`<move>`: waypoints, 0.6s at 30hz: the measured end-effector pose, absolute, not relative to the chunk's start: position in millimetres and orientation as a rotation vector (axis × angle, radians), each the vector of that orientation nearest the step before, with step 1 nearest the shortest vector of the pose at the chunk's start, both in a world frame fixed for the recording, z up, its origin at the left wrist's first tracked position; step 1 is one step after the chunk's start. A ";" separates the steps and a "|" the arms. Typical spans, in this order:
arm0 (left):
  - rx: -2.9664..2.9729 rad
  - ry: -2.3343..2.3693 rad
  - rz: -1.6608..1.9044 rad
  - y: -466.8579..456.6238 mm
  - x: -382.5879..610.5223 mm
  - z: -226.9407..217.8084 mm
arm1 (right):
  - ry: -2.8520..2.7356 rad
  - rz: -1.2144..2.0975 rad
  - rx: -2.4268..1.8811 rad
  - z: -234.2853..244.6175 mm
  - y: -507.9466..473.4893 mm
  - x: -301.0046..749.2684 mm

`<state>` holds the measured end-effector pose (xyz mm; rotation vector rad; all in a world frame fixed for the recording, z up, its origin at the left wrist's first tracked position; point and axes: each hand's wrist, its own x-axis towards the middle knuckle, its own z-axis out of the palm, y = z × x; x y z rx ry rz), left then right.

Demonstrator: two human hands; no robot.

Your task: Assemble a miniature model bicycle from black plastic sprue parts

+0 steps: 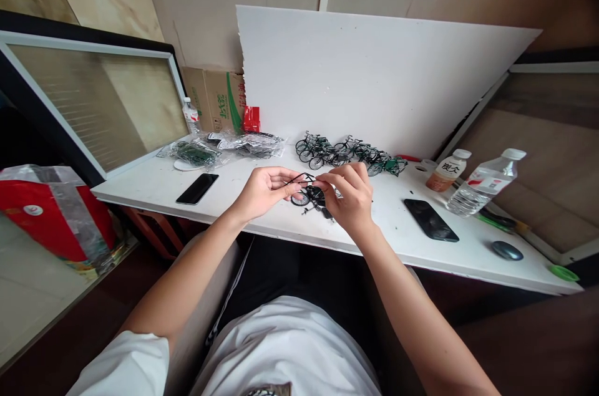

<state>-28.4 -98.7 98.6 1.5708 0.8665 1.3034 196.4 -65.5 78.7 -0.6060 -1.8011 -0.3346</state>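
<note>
Held a thin black rod-like piece (309,176) pinched between left hand (266,191) and right hand (350,198), over black spoke-wheeled bicycle parts (316,196) on the white flat tabletop (386,212); probably called for light, even fingertip pressure.

White short-sleeved shirt (290,346), black bottoms (276,268)

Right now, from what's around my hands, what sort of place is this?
Probably a small indoor work spot, though home or workshop I can't tell. Miniature bicycles cluster on the white table, plastic-bagged items lie to their left, and the left hand and right hand hold a thin dark part.
</note>
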 end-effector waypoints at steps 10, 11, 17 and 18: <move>1.545 0.958 1.463 -101.1 -22.8 94.8 | -1.867 -0.011 -0.480 83.1 -79.5 188.4; 1.545 0.967 1.474 -101.0 -22.7 94.5 | -1.878 -0.022 -0.447 81.8 -78.3 188.8; 1.519 1.019 1.489 -98.2 -25.6 94.3 | -2.017 -0.114 -0.510 78.5 -74.7 191.4; 1.518 1.021 1.479 -97.9 -25.8 94.0 | -2.029 -0.153 -0.546 78.9 -75.1 191.6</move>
